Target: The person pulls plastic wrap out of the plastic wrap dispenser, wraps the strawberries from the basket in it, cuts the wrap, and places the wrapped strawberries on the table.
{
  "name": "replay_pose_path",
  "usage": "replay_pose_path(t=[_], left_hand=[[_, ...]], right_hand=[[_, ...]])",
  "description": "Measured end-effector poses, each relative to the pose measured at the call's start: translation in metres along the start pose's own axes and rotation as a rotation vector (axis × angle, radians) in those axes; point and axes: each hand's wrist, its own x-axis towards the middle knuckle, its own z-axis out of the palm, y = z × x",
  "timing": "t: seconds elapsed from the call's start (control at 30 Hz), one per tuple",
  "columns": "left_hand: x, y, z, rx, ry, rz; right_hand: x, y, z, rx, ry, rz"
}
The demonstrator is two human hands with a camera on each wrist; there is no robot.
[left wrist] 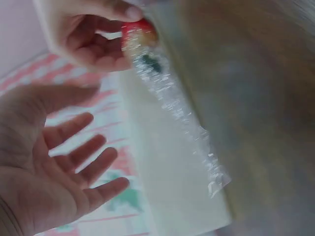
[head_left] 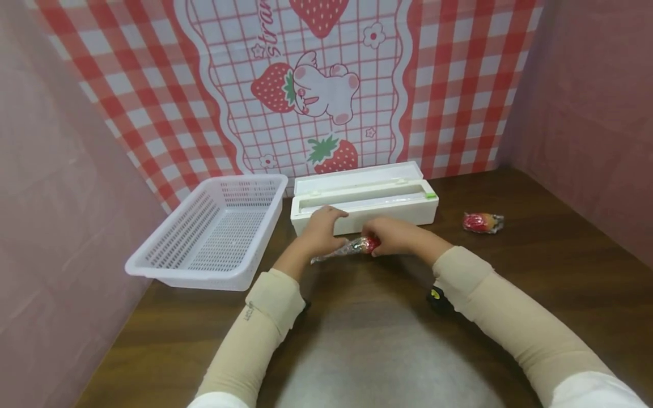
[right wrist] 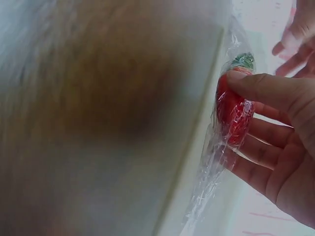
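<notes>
My right hand [head_left: 395,237] pinches a small red fruit-like piece with a yellowish part and a green end [head_left: 371,245], wrapped in clear plastic film. From the piece a loose tail of the film [left wrist: 172,101] stretches toward the left hand. My left hand [head_left: 322,232] is beside that tail, its fingers spread and apart from the film in the left wrist view. Just behind both hands is a long white box [head_left: 367,218] with its lid raised, clear film inside and a green tab at its right end. The exact kind of the wrapped piece cannot be told.
A white plastic basket [head_left: 240,277] stands on the left of the brown wooden table [head_left: 367,340]. Another red and yellow piece in clear film [head_left: 482,222] lies to the right. A red checked cloth with strawberries [head_left: 449,85] hangs behind.
</notes>
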Motion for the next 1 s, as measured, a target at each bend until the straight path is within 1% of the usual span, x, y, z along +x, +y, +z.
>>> replay_pose_path(t=[0.07,0.1,0.13,0.17,0.2,0.23,0.3,0.37,0.43,0.53,0.57,0.63,0.7,0.77,0.83,0.93,1.0], left_hand=[[-0.008,0.005,-0.010,-0.027,0.110,-0.030],[-0.012,0.008,-0.014,-0.065,0.154,-0.055],[-0.015,0.011,-0.018,-0.115,0.189,-0.079],[-0.019,0.014,-0.021,-0.176,0.208,-0.103],[-0.023,0.017,-0.023,-0.236,0.213,-0.129],[-0.026,0.020,-0.024,-0.295,0.208,-0.149],[-0.029,0.024,-0.023,-0.410,0.175,-0.195],[-0.030,0.026,-0.019,-0.476,0.158,-0.216],[-0.028,0.026,-0.014,-0.523,0.161,-0.232],[-0.026,0.027,-0.008,-0.591,0.178,-0.254],[-0.025,0.028,-0.007,-0.626,0.179,-0.267],[-0.024,0.029,-0.005,-0.713,0.174,-0.290],[-0.024,0.031,-0.004,-0.829,0.165,-0.304],[-0.023,0.033,-0.003,-0.945,0.152,-0.306],[-0.022,0.036,-0.002,-1.077,0.127,-0.286],[-0.021,0.040,-0.002,-1.224,0.086,-0.256],[-0.020,0.041,-0.003,-1.316,0.063,-0.253]], right_hand=[[-0.008,-0.003,-0.008,-0.014,0.036,-0.018],[-0.012,-0.004,-0.013,-0.028,0.057,-0.024],[-0.016,-0.006,-0.018,-0.041,0.081,-0.028],[-0.020,-0.008,-0.023,-0.053,0.107,-0.025],[-0.024,-0.009,-0.028,-0.074,0.133,-0.024],[-0.027,-0.010,-0.032,-0.097,0.161,-0.031],[-0.032,-0.012,-0.037,-0.146,0.204,-0.041],[-0.036,-0.013,-0.040,-0.182,0.243,-0.062],[-0.038,-0.015,-0.041,-0.210,0.273,-0.085],[-0.040,-0.018,-0.039,-0.216,0.315,-0.100],[-0.040,-0.020,-0.038,-0.214,0.330,-0.102],[-0.040,-0.023,-0.037,-0.206,0.359,-0.097],[-0.040,-0.027,-0.037,-0.193,0.389,-0.097],[-0.039,-0.031,-0.036,-0.175,0.412,-0.099],[-0.037,-0.035,-0.036,-0.160,0.433,-0.109],[-0.033,-0.040,-0.036,-0.140,0.466,-0.133],[-0.031,-0.043,-0.036,-0.127,0.480,-0.151]])
